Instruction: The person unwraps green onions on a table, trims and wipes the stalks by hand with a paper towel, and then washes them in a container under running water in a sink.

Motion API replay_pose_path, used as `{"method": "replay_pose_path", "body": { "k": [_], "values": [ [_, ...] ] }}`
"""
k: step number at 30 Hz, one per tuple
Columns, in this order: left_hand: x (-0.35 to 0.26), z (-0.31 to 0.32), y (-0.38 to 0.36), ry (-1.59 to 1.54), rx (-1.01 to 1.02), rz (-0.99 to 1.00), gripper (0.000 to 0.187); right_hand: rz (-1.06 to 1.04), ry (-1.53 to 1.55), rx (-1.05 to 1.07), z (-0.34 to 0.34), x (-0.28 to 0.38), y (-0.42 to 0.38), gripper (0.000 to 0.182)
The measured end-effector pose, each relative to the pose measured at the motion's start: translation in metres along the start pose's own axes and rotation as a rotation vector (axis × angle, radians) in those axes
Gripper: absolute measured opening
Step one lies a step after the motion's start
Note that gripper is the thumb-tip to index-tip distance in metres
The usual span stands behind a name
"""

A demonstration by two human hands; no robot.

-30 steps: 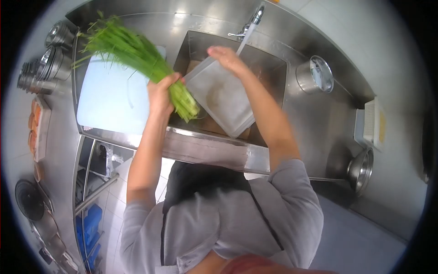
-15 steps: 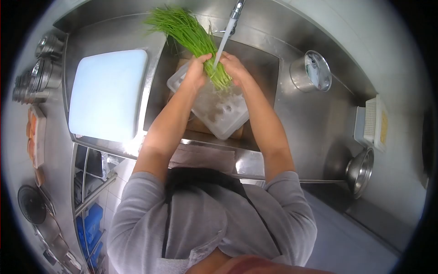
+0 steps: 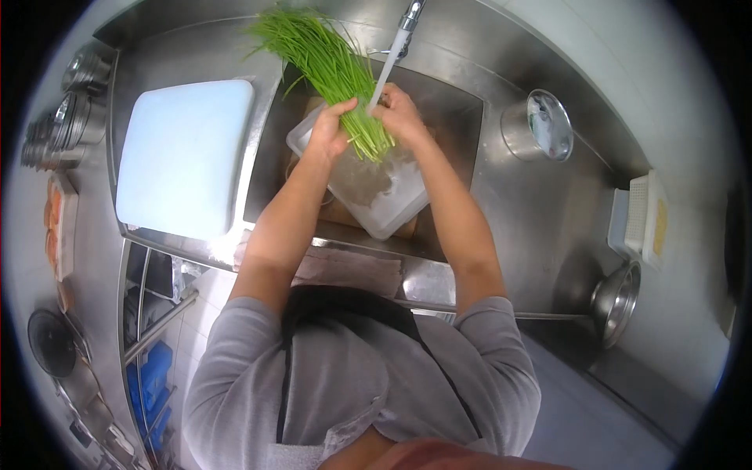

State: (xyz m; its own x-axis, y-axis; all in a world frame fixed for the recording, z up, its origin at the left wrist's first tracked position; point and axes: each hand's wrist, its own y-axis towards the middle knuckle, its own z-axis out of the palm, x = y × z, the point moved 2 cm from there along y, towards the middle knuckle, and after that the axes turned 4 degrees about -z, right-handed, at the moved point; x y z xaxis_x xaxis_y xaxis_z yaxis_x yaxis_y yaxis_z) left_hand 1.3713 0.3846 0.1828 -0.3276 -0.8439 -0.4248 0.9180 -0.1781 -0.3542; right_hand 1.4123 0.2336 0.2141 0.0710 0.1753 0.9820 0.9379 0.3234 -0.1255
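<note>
Water runs from the tap (image 3: 411, 16) as a bunch of greens (image 3: 317, 59) lies aslant over a tub (image 3: 384, 215) in the sink (image 3: 458, 160). Leafy tips reach past the sink's far left corner; the cut ends point toward its near right corner. The left hand (image 3: 332, 135) holds the bunch near the cut ends, thumb across the top. The right hand (image 3: 402, 119) is about as near, on the opposite side, fingers curled beside the stream (image 3: 382, 81); their grip cannot be told. On the tabletop (image 3: 533, 211), 1 board (image 3: 184, 160) lies off the sink's left edge, 1 pot (image 3: 518, 137) off its right.
</note>
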Motion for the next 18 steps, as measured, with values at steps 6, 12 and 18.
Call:
{"method": "replay_pose_path", "body": {
  "k": [6, 12, 18],
  "values": [
    [0.002, 0.009, 0.002, -0.069, -0.065, -0.05, 0.04, 0.028, 0.088, -0.034, -0.008, 0.011, -0.008, 0.043],
    [-0.009, 0.016, 0.006, -0.161, 0.074, -0.057, 0.042, 0.123, 0.152, 0.141, -0.01, 0.03, 0.004, 0.06],
    [-0.019, -0.005, 0.012, -0.053, 0.073, -0.048, 0.045, -0.004, 0.096, 0.181, 0.01, 0.029, 0.005, 0.068]
  ]
}}
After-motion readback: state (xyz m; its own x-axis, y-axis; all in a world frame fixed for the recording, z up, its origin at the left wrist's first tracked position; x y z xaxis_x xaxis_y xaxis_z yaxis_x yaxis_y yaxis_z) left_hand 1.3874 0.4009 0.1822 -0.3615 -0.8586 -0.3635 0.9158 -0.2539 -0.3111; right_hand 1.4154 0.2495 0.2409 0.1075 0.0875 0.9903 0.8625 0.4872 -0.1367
